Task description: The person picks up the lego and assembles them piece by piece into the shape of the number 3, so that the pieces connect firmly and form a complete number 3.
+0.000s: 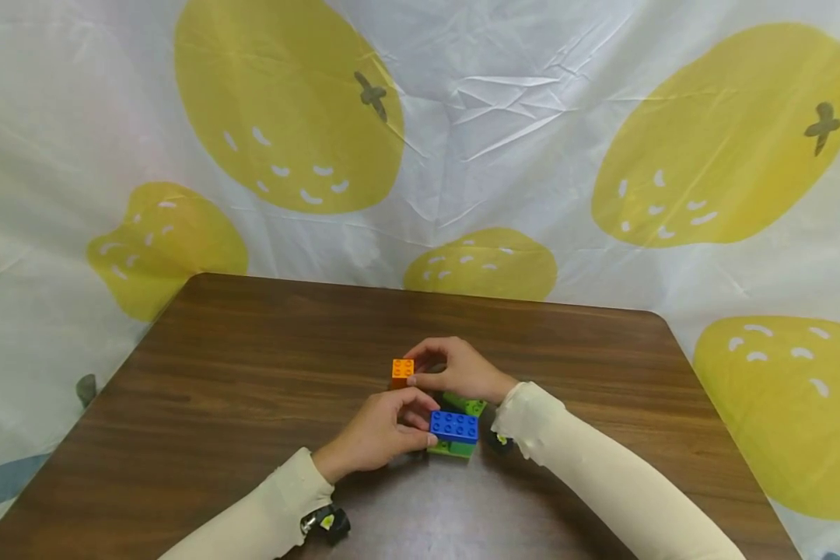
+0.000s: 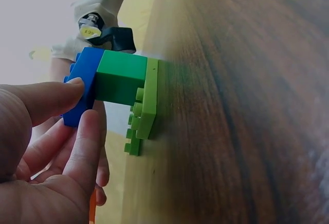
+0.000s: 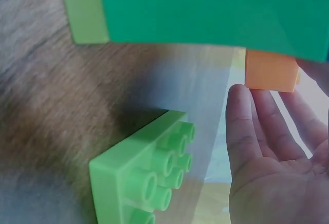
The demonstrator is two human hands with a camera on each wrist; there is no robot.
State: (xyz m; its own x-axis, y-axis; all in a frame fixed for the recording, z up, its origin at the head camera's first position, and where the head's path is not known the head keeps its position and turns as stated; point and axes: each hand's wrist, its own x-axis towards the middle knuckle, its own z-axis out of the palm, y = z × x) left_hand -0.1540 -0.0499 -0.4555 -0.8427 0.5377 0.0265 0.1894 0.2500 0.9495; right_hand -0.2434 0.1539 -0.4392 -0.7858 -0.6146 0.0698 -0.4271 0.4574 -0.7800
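Note:
A blue toy building brick [image 1: 453, 426] tops a small stack, above a green brick [image 2: 122, 77] that stands on a flat lime-green piece [image 2: 150, 95] on the table. My left hand [image 1: 385, 428] pinches the blue brick at its left end, thumb on the near side and fingers on the far side. Beyond the stack, my right hand [image 1: 462, 369] holds an orange brick [image 1: 403, 369] between thumb and fingers. The right wrist view shows this orange brick [image 3: 270, 71] partly hidden by the green brick. Under the right forearm lies a separate light green studded brick [image 3: 110, 183].
The brown wooden table [image 1: 252, 350] has rounded far corners. A white curtain [image 1: 434, 155] printed with yellow fruit hangs behind it. A dark wrist camera [image 1: 332, 525] sits below the left sleeve.

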